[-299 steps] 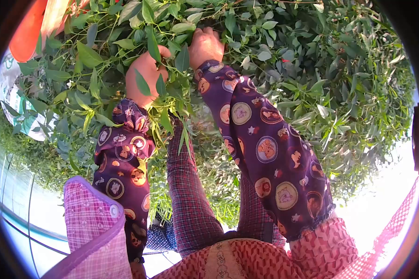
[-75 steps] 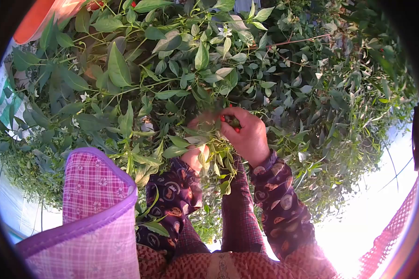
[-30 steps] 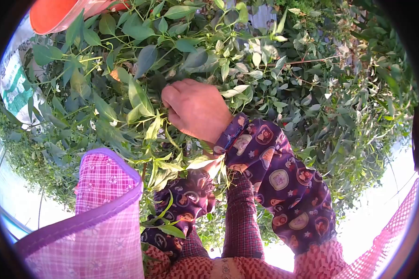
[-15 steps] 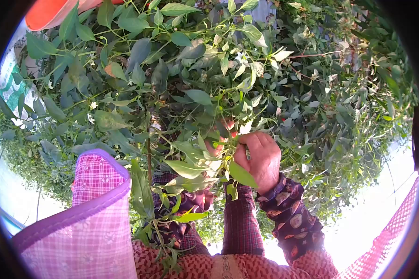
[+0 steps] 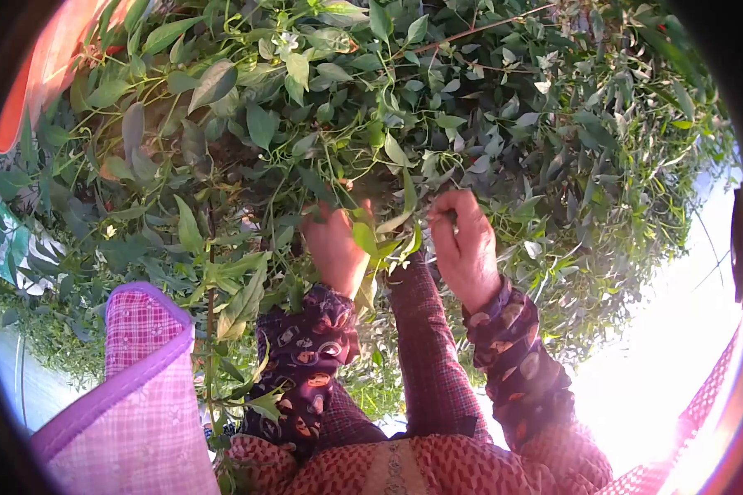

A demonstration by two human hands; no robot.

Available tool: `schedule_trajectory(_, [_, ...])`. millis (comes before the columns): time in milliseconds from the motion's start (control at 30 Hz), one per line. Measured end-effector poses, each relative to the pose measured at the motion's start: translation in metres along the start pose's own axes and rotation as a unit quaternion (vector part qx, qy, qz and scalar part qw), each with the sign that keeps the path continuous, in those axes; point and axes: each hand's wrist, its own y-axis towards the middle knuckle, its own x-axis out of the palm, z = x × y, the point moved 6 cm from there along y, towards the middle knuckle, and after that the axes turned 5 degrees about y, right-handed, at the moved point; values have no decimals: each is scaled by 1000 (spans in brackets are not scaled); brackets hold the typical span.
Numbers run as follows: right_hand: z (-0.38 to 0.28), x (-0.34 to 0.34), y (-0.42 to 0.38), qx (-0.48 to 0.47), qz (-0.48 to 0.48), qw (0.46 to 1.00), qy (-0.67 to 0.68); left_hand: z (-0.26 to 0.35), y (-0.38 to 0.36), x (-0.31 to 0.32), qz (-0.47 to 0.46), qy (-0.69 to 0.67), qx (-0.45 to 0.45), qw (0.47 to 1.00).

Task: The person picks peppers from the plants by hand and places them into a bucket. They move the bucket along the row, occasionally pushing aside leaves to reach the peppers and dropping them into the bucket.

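Plant: a dense leafy bush (image 5: 322,124) fills the upper and middle part of the view, with thin stems, pointed green leaves and a small white flower (image 5: 287,41) near the top; both hands are pushed into it at the centre.
Left hand: the left hand (image 5: 335,245) reaches up into the foliage with fingers curled among the stems; leaves cover the fingertips, so whether it grips anything cannot be told.
Right hand: the right hand (image 5: 466,244) is raised just beside the left, fingers bent and pinched narrow around a thin stem or leaf cluster at its tips; what exactly is between the fingers is too small to tell.
Arms: both forearms point up from the bottom of the view, each in a dark purple patterned sleeve cover (image 5: 301,371) over a plaid sleeve.
Containers: an orange-red container (image 5: 45,70) shows at the upper left edge behind the leaves, its contents hidden; a white and green printed sack (image 5: 12,247) lies at the left edge, mostly covered by the bush.
In the way: a sprig of leaves (image 5: 384,235) hangs between the two hands; a pink checked cloth with a purple border (image 5: 140,396) blocks the lower left.
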Motion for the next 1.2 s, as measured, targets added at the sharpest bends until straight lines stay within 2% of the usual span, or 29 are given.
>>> schedule_trajectory(67, [31, -33, 34, 63, 101, 992, 48, 14, 11, -14, 51, -68, 48, 995])
schedule_trajectory(100, [51, -42, 54, 90, 127, 986, 51, 16, 10, -14, 49, -67, 52, 995])
schedule_trajectory(133, [59, -44, 72, 118, 114, 986, 20, 19, 8, -12, 47, -19, 67, 996])
schedule_trajectory(167, [78, -35, 86, 139, 61, 988, -20, 22, 6, -11, 45, 30, 81, 995])
schedule_trajectory(200, [114, -12, 94, 120, -15, 993, 0, 26, 5, -13, 45, 32, 88, 995])
schedule_trajectory(267, [109, 16, 71, 186, -144, 967, -92, 36, 6, -34, 116, -13, 76, 990])
schedule_trajectory(300, [100, 24, 56, 174, -125, 969, -124, 37, 7, -40, 134, 1, 88, 987])
schedule_trajectory(333, [94, 30, 36, 163, -110, 968, -158, 32, 3, -49, 192, -161, 104, 962])
schedule_trajectory(400, [94, 48, 0, 29, -67, 989, -127, 42, -11, -73, 276, -175, 152, 933])
schedule_trajectory(433, [93, 57, -20, -22, -7, 992, -124, 50, -13, -79, 297, -177, 212, 914])
schedule_trajectory(467, [151, 101, -47, -25, -25, 997, -72, 64, -12, -81, 278, -165, 263, 909])
schedule_trajectory(500, [173, 119, -73, 36, -5, 997, 69, 77, -3, -69, 154, -182, 297, 925])
schedule_trajectory(533, [174, 125, -96, 103, 15, 972, 212, 96, 10, -55, 18, -193, 324, 926])
schedule_trajectory(567, [171, 133, -114, 59, -7, 990, 129, 100, 11, -30, -82, -178, 299, 934])
schedule_trajectory(600, [145, 127, -114, 12, -31, 999, 43, 95, 8, -10, -122, -71, 274, 951])
schedule_trajectory(667, [83, 68, -109, 24, 12, 999, -17, 67, -1, 19, -262, 169, 226, 923])
schedule_trajectory(700, [83, 58, -109, 89, 31, 995, 27, 63, -1, 19, -232, 187, 245, 923])
schedule_trajectory(733, [89, 49, -112, 153, 51, 984, 71, 51, -3, 30, -304, 212, 187, 910])
schedule_trajectory(867, [88, 25, -111, 118, 120, 985, 44, 64, -10, 24, -296, 139, 197, 924])
schedule_trajectory(933, [75, 27, -106, 41, 60, 996, 45, 66, -11, 27, -286, 111, 197, 931])
schedule_trajectory(1000, [66, 33, -105, 21, 52, 998, 28, 74, -13, 32, -296, 19, 251, 921])
schedule_trajectory(1067, [54, 47, -103, -26, -20, 999, -22, 76, -12, 29, -276, 49, 259, 924])
schedule_trajectory(1133, [47, 60, -103, -47, -76, 995, -30, 74, -6, 27, -303, 16, 154, 940])
schedule_trajectory(1167, [46, 70, -102, -41, -108, 993, -38, 67, -5, 32, -253, -62, 174, 950])
schedule_trajectory(1200, [45, 78, -102, -33, -140, 988, -46, 59, -5, 37, -255, -61, 173, 949])
